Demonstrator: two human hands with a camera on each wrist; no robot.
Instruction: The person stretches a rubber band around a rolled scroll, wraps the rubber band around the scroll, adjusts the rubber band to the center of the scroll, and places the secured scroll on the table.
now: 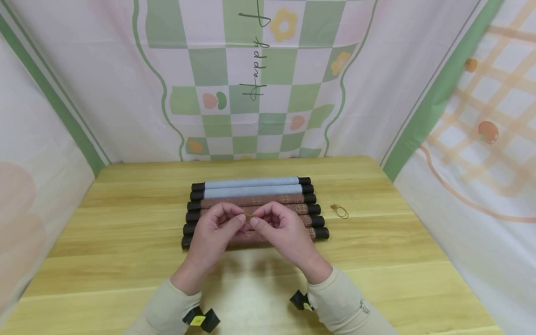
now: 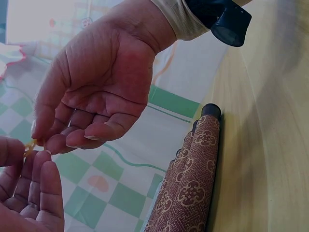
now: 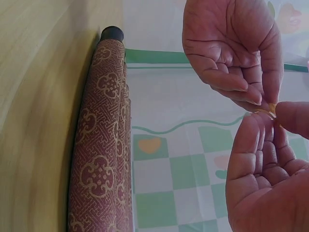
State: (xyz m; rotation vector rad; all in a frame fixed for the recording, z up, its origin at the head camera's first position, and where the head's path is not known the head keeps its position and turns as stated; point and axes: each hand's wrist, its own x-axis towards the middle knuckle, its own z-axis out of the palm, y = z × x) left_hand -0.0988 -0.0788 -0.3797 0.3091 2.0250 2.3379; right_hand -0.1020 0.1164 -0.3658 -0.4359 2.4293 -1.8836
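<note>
Above the row of rolled scrolls, my left hand [image 1: 214, 233] and right hand [image 1: 288, 231] meet at the fingertips. Between them is a thin yellow-brown rubber band [image 1: 249, 216], which each hand pinches between thumb and index finger. Part of the band is hidden by the fingers. The other fingers of both hands are bent loosely inward. Below lie several brown scrolls [image 1: 289, 199] with gold patterns and black end knobs. Two pale blue scrolls [image 1: 253, 190] lie behind them. The scrolls are side by side, running left to right.
More rubber bands [image 1: 342, 212] lie on the wooden table [image 1: 385, 260], right of the scrolls. A checkered cloth [image 1: 243, 107] hangs behind the table, with further cloth walls at both sides. Black devices [image 1: 202, 319] are strapped at both wrists.
</note>
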